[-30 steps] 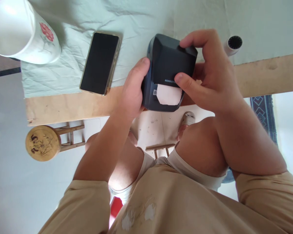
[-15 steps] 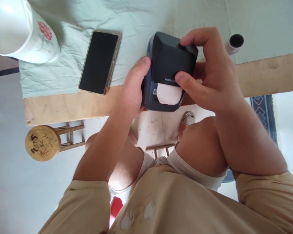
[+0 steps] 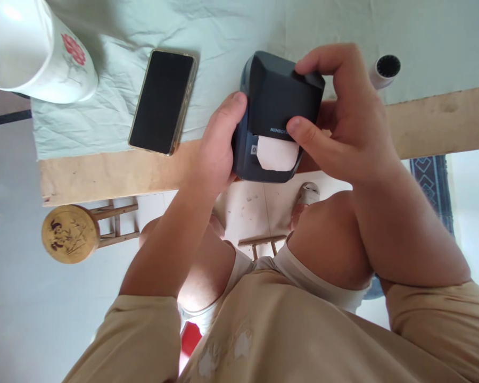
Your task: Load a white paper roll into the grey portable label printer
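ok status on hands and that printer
Left hand and right hand both grip label printer. White label at its slot. Phone lies apart.

You have a dark grey label printer [image 3: 281,101] showing a white label [image 3: 277,153]; left of it lie a black-screened, gold-edged phone [image 3: 162,102], a white cup with red flower [image 3: 43,56], and a pale green cloth [image 3: 223,32].
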### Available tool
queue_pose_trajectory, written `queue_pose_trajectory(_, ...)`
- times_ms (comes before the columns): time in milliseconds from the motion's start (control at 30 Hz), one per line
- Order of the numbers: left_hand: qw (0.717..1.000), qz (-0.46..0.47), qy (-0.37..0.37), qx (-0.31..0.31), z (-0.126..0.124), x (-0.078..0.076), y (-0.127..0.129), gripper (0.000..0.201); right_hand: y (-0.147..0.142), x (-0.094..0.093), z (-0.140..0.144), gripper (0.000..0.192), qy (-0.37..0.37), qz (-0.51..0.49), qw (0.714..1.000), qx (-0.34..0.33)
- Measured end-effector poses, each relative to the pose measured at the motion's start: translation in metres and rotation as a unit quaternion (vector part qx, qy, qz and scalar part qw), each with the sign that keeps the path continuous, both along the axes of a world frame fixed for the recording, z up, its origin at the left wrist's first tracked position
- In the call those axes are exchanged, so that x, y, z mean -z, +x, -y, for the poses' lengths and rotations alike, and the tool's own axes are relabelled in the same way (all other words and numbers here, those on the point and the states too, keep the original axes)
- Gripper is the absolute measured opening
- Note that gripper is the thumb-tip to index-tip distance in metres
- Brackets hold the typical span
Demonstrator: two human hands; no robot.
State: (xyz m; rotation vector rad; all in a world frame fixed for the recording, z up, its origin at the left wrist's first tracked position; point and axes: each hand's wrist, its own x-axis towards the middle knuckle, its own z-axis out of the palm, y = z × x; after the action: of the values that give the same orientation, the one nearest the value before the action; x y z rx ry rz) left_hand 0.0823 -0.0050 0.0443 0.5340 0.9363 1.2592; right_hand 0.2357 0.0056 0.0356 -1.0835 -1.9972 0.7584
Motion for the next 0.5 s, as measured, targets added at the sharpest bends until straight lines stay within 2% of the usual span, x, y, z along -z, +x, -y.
queue_pose_trajectory(167, 1.0, -0.029, -0.007, -0.001, -0.0014, 0.0002, 0.0002, 0.032, 0.0005, -0.0006, 0.0006, 0.035, -0.006, 0.01, 1.0, 0.003)
queue_pose_trajectory(500, 1.0, 0.003, -0.004, -0.006, -0.0007, -0.0018, 0.0018, 0.031, 0.0001, -0.0003, 0.0005, 0.037, -0.007, 0.008, 1.0, 0.006)
